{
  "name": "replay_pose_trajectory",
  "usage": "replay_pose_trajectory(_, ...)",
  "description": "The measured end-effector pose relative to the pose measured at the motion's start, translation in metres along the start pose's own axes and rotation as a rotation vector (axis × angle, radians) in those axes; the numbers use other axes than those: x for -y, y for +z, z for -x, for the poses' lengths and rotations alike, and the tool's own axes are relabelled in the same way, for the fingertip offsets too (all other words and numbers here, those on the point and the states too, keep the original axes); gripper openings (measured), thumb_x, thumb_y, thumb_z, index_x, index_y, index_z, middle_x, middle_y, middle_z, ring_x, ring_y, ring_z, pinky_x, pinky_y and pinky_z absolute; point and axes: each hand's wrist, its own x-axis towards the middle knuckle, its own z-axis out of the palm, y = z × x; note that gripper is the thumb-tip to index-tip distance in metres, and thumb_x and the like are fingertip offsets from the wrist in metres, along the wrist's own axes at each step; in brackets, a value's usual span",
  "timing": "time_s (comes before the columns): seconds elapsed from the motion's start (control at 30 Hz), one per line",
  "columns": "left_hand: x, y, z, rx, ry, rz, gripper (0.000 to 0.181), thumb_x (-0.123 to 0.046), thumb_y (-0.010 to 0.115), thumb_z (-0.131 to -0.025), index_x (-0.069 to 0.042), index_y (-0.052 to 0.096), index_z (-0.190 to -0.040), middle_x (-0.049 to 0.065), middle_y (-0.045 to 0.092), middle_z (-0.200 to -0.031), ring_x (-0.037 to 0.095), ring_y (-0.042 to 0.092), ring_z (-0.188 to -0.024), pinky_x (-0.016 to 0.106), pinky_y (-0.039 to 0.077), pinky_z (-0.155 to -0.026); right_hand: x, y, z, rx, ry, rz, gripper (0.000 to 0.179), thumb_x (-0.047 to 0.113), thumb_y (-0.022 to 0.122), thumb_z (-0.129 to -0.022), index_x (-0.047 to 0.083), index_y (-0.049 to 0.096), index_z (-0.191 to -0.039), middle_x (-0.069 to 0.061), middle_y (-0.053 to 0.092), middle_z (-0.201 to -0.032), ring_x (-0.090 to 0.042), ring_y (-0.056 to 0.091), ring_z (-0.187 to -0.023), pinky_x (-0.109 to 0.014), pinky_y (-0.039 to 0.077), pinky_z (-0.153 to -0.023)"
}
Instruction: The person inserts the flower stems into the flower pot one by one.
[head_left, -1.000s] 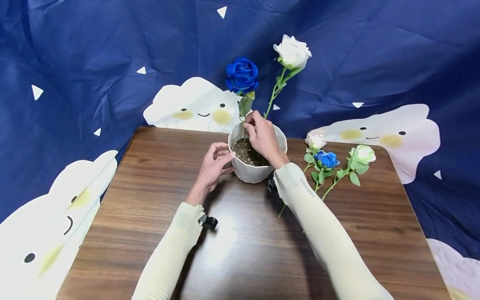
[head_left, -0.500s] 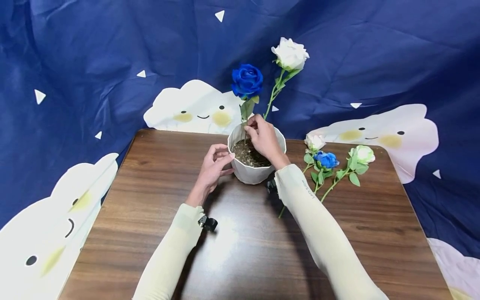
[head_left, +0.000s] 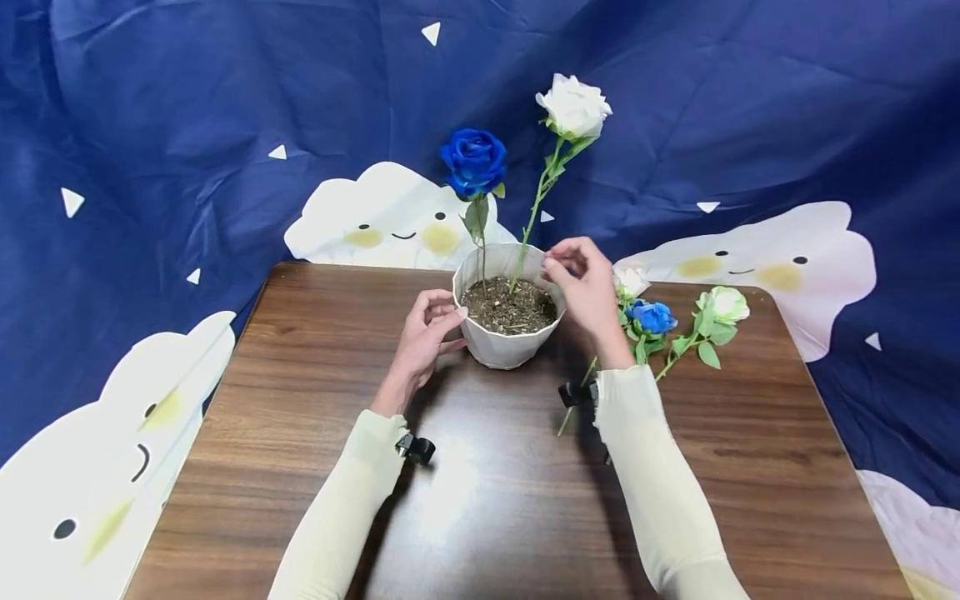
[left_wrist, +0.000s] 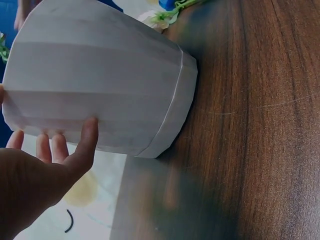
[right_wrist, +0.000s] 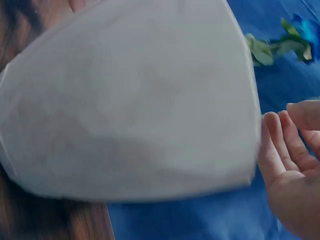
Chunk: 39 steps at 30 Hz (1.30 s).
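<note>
A white faceted flowerpot (head_left: 504,348) with soil (head_left: 510,308) stands on the table. A blue rose (head_left: 474,162) and a white rose (head_left: 573,107) rise from the soil on their stems, the white one leaning right. My left hand (head_left: 423,340) touches the pot's left side with spread fingertips. In the left wrist view its thumb (left_wrist: 87,140) lies against the pot wall. My right hand (head_left: 588,287) is at the pot's right rim, fingers loosely bent and holding nothing. The right wrist view has these fingers (right_wrist: 295,145) beside the rim, with the pot wall filling most of the view.
Several loose roses lie on the table right of the pot: a blue one (head_left: 652,317), a pale green-white one (head_left: 723,305) and a pinkish white one (head_left: 632,282), partly behind my right hand. A blue cloth with clouds (head_left: 397,208) hangs behind the brown table (head_left: 315,333).
My right hand has let go of the blue rose's stem and moved right, out of the pot to its rim. The blue rose now leans slightly left. The left hand stays at the pot.
</note>
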Motion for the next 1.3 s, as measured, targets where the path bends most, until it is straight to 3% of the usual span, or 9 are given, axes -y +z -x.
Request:
replay_pose_trajectory(0.17,0.000,0.000,0.000,-0.003,0.008,-0.001,0.039,-0.004,0.068,-0.093,-0.009,0.050,-0.127,0.007,0.050,-0.110,0.016,0.058,-0.095,0.063,0.056,-0.094,-0.004,-0.031,0.005,-0.112,0.038,-0.104,0.011,-0.015,0.061,-0.093,-0.011,0.055,-0.101,-0.007,0.068,-0.091,-0.015,0.068,-0.080,-0.026,0.065,-0.073)
replay_pose_trajectory(0.5,0.000,0.002,-0.002,-0.005,0.011,0.001,0.039,-0.004,0.069,-0.093,-0.009,0.051,-0.127,0.007,0.051,-0.110,0.016,0.059,-0.095,0.062,0.057,-0.092,-0.029,-0.080,0.019,-0.217,0.234,-0.183,0.018,-0.013,0.060,-0.093,-0.011,0.052,-0.110,-0.005,0.068,-0.090,-0.010,0.068,-0.077,-0.022,0.064,-0.069)
replay_pose_trajectory(0.87,0.001,0.001,0.000,-0.011,0.007,0.011,0.036,-0.004,0.069,-0.092,-0.012,0.053,-0.123,0.006,0.051,-0.109,0.017,0.058,-0.096,0.065,0.055,-0.093,-0.060,-0.096,0.038,-0.262,0.413,-0.138,0.024,-0.008,0.060,-0.095,-0.011,0.048,-0.116,-0.003,0.066,-0.090,-0.011,0.066,-0.079,-0.023,0.064,-0.071)
replay_pose_trajectory(1.3,0.002,0.003,0.000,-0.021,0.009,0.011,0.035,-0.004,0.070,-0.092,-0.013,0.054,-0.121,0.006,0.051,-0.107,0.018,0.058,-0.096,0.067,0.053,-0.094,-0.087,-0.109,0.054,-0.294,0.738,0.041,0.036,0.009,0.066,-0.098,-0.005,0.051,-0.127,-0.004,0.058,-0.105,-0.009,0.063,-0.084,-0.025,0.063,-0.082)
